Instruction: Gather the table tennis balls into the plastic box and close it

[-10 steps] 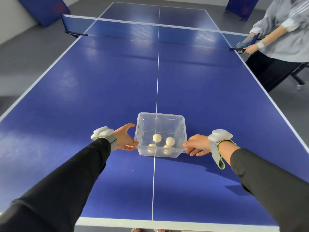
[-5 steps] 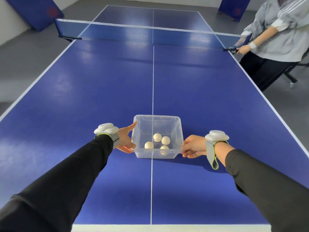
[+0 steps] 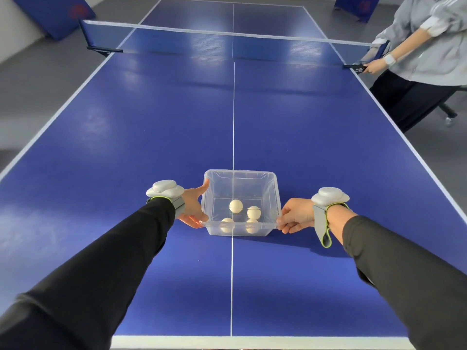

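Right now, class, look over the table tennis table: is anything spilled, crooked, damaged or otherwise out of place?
Nothing stands out. The clear box sits upright on the table, astride the centre line, with four balls inside. The left hand and right hand hold its two sides. It has no lid on, and none is in view.

Both arms stretched forward, hands level.
The left hand (image 3: 192,207) and right hand (image 3: 296,215) are clamped on opposite sides of what is held.
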The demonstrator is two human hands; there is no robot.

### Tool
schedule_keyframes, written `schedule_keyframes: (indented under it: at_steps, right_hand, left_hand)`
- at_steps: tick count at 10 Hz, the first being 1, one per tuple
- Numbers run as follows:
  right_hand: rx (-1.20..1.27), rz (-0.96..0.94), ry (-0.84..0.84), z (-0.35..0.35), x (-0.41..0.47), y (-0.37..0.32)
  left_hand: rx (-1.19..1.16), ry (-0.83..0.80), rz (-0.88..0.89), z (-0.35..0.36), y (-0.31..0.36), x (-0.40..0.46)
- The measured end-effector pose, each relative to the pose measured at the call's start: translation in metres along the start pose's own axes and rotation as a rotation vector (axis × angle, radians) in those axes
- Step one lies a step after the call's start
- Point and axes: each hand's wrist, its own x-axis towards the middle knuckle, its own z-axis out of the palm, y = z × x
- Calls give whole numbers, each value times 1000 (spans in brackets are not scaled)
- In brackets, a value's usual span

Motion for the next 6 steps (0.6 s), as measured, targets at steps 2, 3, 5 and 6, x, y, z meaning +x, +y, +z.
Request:
schedule_keyframes:
  at_steps: [2, 3, 5, 6]
  right_hand:
    - [20, 3, 6, 0, -2, 2]
    - [12, 2, 23, 0, -5, 0]
    - [-306, -18, 187, 1, -18, -16]
    - [-667, -97, 308, 6, -36, -35]
  left_hand:
    - [35, 16, -7, 0, 0, 1]
    - [74, 26, -16, -2, 1, 2]
    - [382, 143, 12, -1, 5, 3]
    - [773, 291, 45, -2, 10, -1]
